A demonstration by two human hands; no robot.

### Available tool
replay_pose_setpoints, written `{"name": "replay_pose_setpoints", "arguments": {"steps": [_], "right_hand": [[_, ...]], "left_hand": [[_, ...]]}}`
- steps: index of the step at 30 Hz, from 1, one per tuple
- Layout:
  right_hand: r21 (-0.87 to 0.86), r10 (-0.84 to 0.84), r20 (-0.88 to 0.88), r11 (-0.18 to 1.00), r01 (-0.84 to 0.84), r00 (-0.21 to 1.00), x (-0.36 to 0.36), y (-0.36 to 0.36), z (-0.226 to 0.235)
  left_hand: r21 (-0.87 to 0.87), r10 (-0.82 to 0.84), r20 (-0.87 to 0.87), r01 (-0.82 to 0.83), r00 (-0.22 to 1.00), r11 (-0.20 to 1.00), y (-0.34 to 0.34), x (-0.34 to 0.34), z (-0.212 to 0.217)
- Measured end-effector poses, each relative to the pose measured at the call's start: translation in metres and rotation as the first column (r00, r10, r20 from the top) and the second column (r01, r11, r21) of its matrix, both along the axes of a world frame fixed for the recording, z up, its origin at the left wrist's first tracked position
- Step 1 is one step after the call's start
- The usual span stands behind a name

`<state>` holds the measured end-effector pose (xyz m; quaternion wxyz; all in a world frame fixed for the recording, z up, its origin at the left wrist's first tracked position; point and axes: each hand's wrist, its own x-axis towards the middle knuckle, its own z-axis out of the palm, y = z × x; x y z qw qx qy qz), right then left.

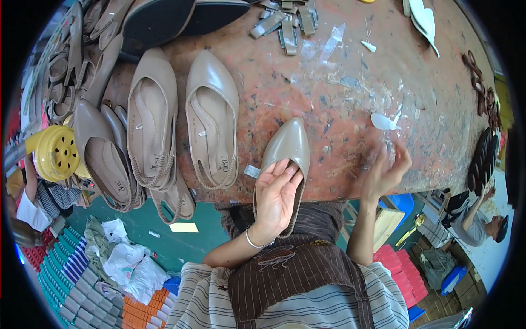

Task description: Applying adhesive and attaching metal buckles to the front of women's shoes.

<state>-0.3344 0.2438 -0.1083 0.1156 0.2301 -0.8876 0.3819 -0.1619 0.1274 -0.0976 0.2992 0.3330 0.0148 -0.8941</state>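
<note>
My left hand [275, 198] grips a beige slingback shoe [289, 143] at the table's front edge, its fingers reaching into the opening. The pointed toe faces away from me, and the hand hides much of the insole. To the right, my right hand [386, 170] hovers over the table edge with its fingers apart, partly smeared by motion; nothing shows in it. Just beyond its fingertips lies a small white teardrop-shaped piece with a narrow tip [385, 122]. Left of the held shoe, two similar beige shoes, one nearer [212, 120] and one farther left [152, 118], stand toe-away.
More shoes [107, 156] crowd the table's left side, beside a yellow round part [56, 153]. Buckled straps [287, 24] and a small white cone [369, 46] lie toward the back. Dark braided pieces [483, 162] hang at the right edge. A person [479, 225] is beyond.
</note>
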Motion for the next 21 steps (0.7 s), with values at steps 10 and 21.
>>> {"name": "replay_pose_setpoints", "arguments": {"steps": [10,21], "right_hand": [[0.184,0.404,-0.13,0.907,-0.378,0.906,-0.025,-0.201,-0.006],[-0.511,0.55,0.775,0.835,-0.202,0.311,0.008,-0.085,0.049]], "left_hand": [[0.007,-0.028,0.065,0.027,0.997,1.0,0.001,-0.003,0.002],[0.038,-0.037,-0.001,0.037,0.999,0.999,-0.009,-0.002,0.003]]}}
